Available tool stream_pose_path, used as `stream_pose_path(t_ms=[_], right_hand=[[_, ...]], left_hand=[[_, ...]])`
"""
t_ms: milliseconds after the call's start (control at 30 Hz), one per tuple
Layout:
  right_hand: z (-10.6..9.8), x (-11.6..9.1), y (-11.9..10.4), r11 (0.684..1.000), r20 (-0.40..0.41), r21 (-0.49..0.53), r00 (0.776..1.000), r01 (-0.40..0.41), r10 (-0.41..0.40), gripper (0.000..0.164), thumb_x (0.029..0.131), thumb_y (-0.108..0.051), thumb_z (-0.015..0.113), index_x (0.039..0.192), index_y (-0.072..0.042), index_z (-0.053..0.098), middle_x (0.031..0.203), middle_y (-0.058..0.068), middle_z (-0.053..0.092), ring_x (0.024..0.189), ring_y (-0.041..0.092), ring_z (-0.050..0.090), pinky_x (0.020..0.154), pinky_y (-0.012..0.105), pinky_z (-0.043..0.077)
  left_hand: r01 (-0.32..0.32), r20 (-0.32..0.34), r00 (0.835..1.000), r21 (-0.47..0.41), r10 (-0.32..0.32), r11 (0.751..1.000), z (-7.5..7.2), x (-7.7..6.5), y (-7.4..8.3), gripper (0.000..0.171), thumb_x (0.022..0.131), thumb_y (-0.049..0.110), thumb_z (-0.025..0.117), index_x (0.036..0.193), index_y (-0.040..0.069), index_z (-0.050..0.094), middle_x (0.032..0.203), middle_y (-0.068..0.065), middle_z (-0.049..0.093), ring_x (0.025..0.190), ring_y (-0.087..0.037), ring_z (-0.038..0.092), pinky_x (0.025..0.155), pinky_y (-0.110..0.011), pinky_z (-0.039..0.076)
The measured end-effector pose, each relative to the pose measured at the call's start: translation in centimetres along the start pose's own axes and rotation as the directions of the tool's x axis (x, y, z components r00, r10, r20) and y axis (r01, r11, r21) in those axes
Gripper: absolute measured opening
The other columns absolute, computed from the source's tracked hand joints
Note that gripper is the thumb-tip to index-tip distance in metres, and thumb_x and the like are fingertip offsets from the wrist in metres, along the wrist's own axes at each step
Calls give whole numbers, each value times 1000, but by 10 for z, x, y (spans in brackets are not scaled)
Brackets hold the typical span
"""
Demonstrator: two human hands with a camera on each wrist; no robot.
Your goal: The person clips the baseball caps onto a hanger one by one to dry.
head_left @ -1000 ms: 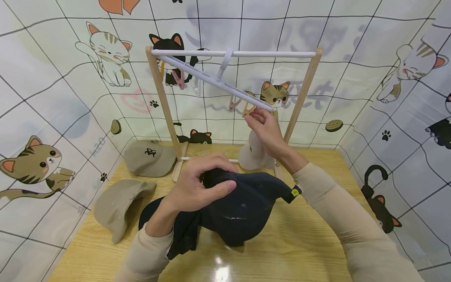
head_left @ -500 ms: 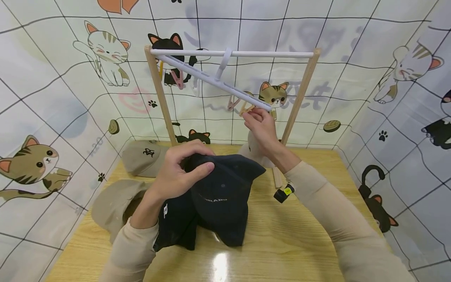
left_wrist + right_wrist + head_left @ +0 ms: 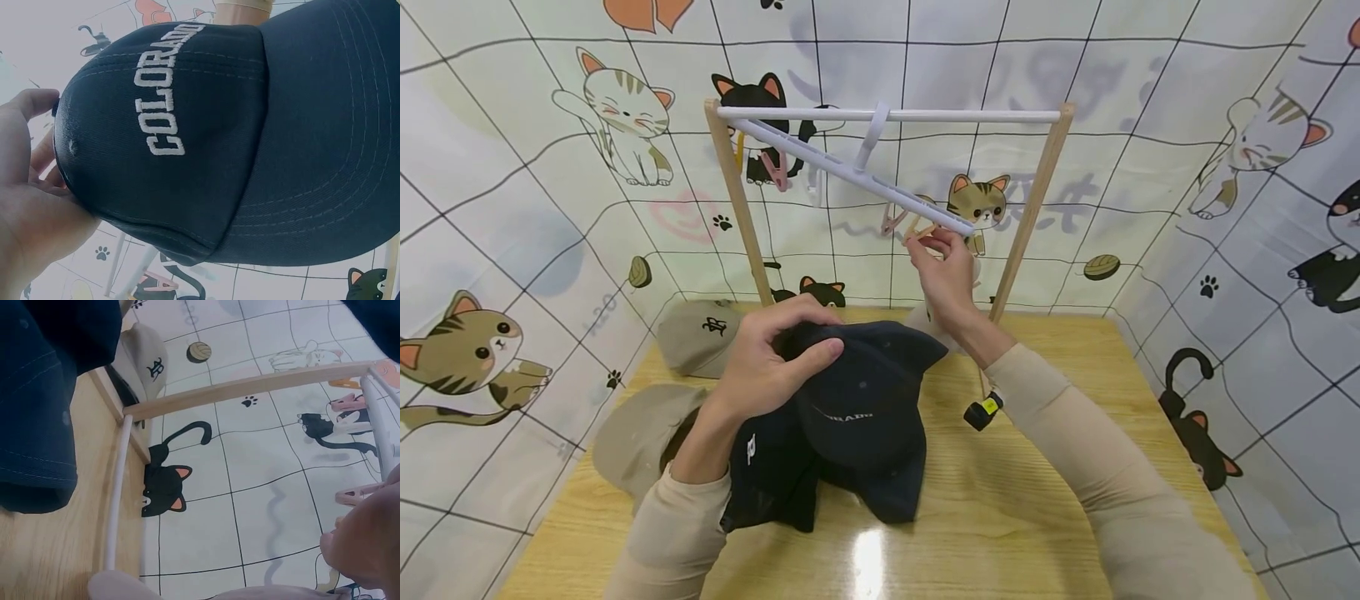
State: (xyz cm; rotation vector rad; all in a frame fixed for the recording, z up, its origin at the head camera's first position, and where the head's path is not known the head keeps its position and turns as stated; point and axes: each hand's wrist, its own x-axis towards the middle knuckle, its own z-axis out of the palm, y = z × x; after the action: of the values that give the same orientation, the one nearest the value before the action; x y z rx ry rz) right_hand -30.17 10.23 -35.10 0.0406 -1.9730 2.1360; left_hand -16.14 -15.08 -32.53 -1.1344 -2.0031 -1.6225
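Observation:
My left hand (image 3: pixel 775 358) grips a navy baseball cap (image 3: pixel 865 392) by its crown, thumb on the near side and fingers behind. White COLORADO lettering shows on the cap in the left wrist view, with its brim pointing away from the hand. Below it, a second dark cap (image 3: pixel 767 467) with a white mark lies on the table, partly covered. Higher up, my right hand (image 3: pixel 947 279) pinches a yellowish clip (image 3: pixel 916 232) near the low right end of a white hanger (image 3: pixel 857 172). The hanger tilts down to the right.
A wooden rack (image 3: pixel 1037 200) with a white top bar (image 3: pixel 985 116) carries the hanger. Pink clips (image 3: pixel 775 171) hang from it. Two beige caps (image 3: pixel 696 337) lie at the left. Behind the right hand a pale cap (image 3: pixel 920 318) is partly hidden.
My left hand has shifted left and slightly up, turning the navy cap so its front hangs more upright. My right hand stays at the clip.

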Motion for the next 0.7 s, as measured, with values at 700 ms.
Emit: stream_pose_path(t_ms=[700], right_hand=[[10,13,1,996,-185,62,981,64,-52,45,107,-22,78,139,5,62,115,4,72,99,15,75,86,20,62]], left_hand=[[-9,-1,1000,-9,9,1000,2,-2,2,20,95,-7,79,112,3,81,102,-8,77,92,-16,71,79,-26,59]])
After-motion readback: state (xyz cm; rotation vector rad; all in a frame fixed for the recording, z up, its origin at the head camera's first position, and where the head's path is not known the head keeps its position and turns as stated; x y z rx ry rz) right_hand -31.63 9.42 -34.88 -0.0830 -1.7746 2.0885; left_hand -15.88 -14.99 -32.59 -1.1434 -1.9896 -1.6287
